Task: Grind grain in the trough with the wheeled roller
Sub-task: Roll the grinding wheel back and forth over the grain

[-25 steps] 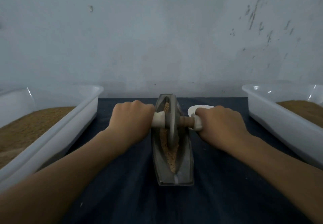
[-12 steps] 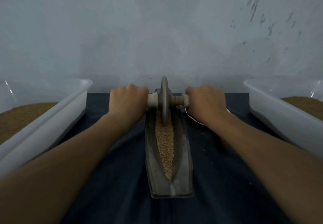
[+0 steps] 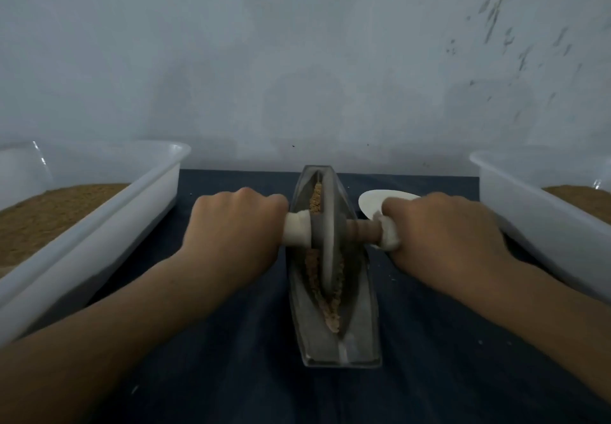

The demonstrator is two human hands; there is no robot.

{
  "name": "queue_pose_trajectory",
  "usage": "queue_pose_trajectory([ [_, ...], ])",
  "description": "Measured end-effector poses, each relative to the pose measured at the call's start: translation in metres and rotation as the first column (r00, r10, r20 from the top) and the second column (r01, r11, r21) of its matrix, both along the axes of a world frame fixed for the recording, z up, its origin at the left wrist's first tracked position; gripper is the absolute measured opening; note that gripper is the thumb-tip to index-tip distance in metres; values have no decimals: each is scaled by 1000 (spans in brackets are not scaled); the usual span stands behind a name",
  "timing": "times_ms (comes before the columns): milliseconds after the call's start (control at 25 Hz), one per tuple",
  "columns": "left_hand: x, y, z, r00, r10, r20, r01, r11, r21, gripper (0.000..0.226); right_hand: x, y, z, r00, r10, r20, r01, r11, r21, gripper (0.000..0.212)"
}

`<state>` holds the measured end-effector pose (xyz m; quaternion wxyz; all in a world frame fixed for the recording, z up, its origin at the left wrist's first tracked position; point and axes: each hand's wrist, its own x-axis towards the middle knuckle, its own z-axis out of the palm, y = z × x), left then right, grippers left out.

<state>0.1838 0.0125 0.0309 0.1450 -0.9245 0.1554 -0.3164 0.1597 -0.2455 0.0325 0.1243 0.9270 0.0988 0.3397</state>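
Observation:
A narrow grey metal trough (image 3: 362,318) lies lengthwise on the dark cloth, with a line of tan grain (image 3: 332,316) along its groove. The wheeled roller (image 3: 327,232), a thin grey disc on a wooden axle with white-wrapped ends, stands upright in the trough near its middle. My left hand (image 3: 234,228) grips the left handle. On the other side, my right hand (image 3: 443,228) grips the right handle. Both fists hide the outer handle ends.
A white plastic tub (image 3: 99,225) holding brown grain stands at the left. A second white tub (image 3: 542,218) with grain stands at the right. A small white dish (image 3: 373,200) lies just behind my right hand. A pale wall rises close behind the table.
The roller was pushed to the trough's far end half a second ago and has now rolled back toward me to the middle. Both hands kept their grip.

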Motion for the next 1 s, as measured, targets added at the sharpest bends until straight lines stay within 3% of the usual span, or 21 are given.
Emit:
queue_pose_trajectory([
  [120, 64, -20, 6, 998, 47, -39, -50, 997, -62, 11, 69, 10, -1, 993, -100, -65, 103, 993, 52, 22],
  [240, 82, -26, 16, 996, 50, -80, -59, 992, -107, 16, 91, 15, 8, 989, -110, -103, 120, 989, 90, 22],
  [360, 42, -16, 8, 994, 27, -102, -39, 993, -115, 10, 48, 11, 4, 990, -79, -119, 87, 995, 58, 19],
  [520, -31, 9, 17, 986, -162, 47, 162, 987, 7, 38, -37, 2, 9, 993, 79, 82, -82, 996, 28, 25],
  [600, -33, 15, 25, 982, -182, 55, 181, 983, 18, 39, -44, -4, 10, 982, 171, 82, -174, 984, 37, 21],
  [680, -14, 9, 14, 997, -64, -46, 65, 997, 37, 29, -22, -4, 6, 995, 101, 23, -102, 995, 20, 21],
  [800, 49, -12, 4, 999, 25, -40, -26, 999, -30, 6, 49, 6, -5, 996, -82, -44, 83, 996, 31, 25],
  [880, 84, -22, 12, 993, 45, -112, -52, 996, -65, 10, 90, 13, 1, 989, -116, -97, 127, 985, 116, 16],
  [1000, 82, -27, 20, 994, 40, -101, -49, 995, -88, 13, 89, 15, 4, 990, -101, -99, 115, 983, 143, 8],
])
